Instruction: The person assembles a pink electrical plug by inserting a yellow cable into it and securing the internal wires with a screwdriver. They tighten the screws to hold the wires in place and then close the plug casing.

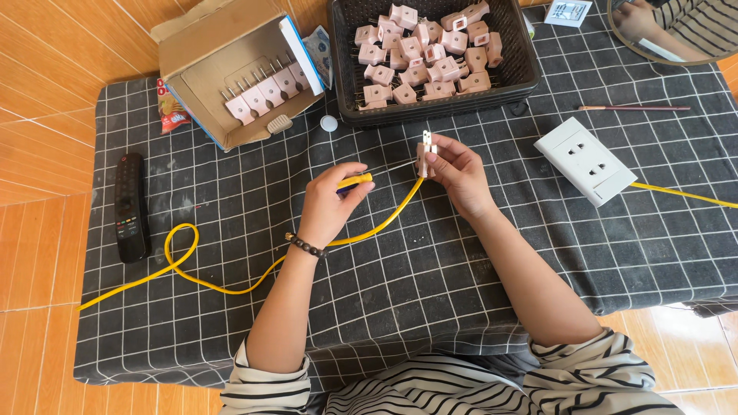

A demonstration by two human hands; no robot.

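My right hand (457,173) grips a pink two-pin plug (425,146), pins up, at the end of a yellow cable (231,288) that loops leftward over the cloth. My left hand (329,204) is closed on a screwdriver with a yellow handle (355,180). Its thin metal shaft points right, toward the plug's side. Both hands hover above the middle of a black cloth with a white grid (430,277).
A black mesh basket (523,73) with several pink plugs stands at the back. An open cardboard box (223,58) holds a row of plugs at back left. A black remote (130,206) lies left. A white wall socket (588,160) with a yellow cable lies right. A round mirror (676,31) is top right.
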